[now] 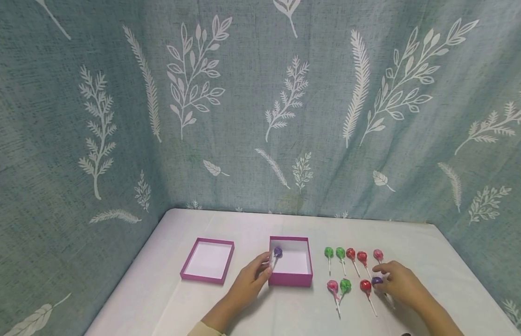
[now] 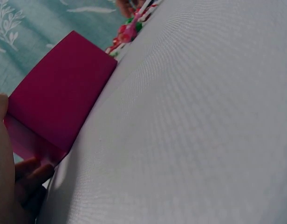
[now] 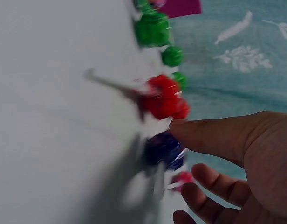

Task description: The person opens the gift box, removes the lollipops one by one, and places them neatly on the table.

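Observation:
My left hand [image 1: 253, 278] is at the left side of a magenta box [image 1: 290, 280] with a white inside, its fingertips against the left wall. One purple lollipop [image 1: 278, 252] leans in the box's left part, stick toward that hand. On the right, my right hand [image 1: 402, 283] reaches over another purple lollipop [image 1: 376, 281]. The right wrist view shows the thumb right at this purple candy [image 3: 162, 150], with the other fingers spread apart from it. A red lollipop [image 1: 365, 285] lies just left of that hand, and a pink one [image 1: 378, 255] lies behind it.
A magenta-rimmed lid [image 1: 207, 259] lies left of the box, white inside up. Between the box and my right hand lie green lollipops [image 1: 340, 252], red ones [image 1: 350, 253] and a pink one [image 1: 332, 285]. A patterned teal curtain [image 1: 252, 116] hangs behind the white table [image 1: 172, 261].

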A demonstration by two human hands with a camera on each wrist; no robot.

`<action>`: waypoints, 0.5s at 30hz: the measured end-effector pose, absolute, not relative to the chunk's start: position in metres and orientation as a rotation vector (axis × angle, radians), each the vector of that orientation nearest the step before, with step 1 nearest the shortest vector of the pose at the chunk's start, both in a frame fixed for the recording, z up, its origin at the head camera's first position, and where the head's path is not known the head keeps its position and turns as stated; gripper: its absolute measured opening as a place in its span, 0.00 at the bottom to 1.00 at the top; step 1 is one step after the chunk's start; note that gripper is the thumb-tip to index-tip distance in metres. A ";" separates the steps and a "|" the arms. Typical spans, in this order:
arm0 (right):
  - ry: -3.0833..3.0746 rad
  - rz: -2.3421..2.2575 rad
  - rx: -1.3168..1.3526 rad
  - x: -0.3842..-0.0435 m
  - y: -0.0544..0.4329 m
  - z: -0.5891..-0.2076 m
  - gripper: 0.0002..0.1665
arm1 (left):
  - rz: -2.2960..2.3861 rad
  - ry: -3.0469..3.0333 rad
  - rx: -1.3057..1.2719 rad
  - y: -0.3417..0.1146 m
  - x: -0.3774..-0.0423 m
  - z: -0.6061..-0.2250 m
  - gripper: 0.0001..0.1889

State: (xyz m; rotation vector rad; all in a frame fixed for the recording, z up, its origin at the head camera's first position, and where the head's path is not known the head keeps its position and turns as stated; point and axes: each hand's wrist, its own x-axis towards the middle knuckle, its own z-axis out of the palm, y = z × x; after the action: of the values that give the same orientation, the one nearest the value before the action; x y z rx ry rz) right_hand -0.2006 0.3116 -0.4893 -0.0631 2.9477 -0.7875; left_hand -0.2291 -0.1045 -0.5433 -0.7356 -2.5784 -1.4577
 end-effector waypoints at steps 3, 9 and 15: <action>2.986 -0.793 -0.103 -0.201 0.309 -0.477 0.24 | -1.461 -2.571 -0.734 -0.104 -0.229 -0.544 0.24; 2.992 -0.813 -0.120 -0.211 0.286 -0.455 0.24 | -1.472 -2.570 -0.726 -0.104 -0.229 -0.544 0.24; 3.005 -0.849 -0.294 -0.221 0.246 -0.443 0.21 | -1.467 -2.596 -0.700 -0.103 -0.230 -0.546 0.25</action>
State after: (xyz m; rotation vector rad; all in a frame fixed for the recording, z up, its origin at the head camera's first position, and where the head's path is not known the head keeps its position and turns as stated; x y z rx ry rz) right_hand -0.2215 0.2462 -0.4427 -0.2939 3.0053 -0.8487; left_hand -0.2296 -0.1029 -0.5455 -0.6997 -2.5956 -1.4671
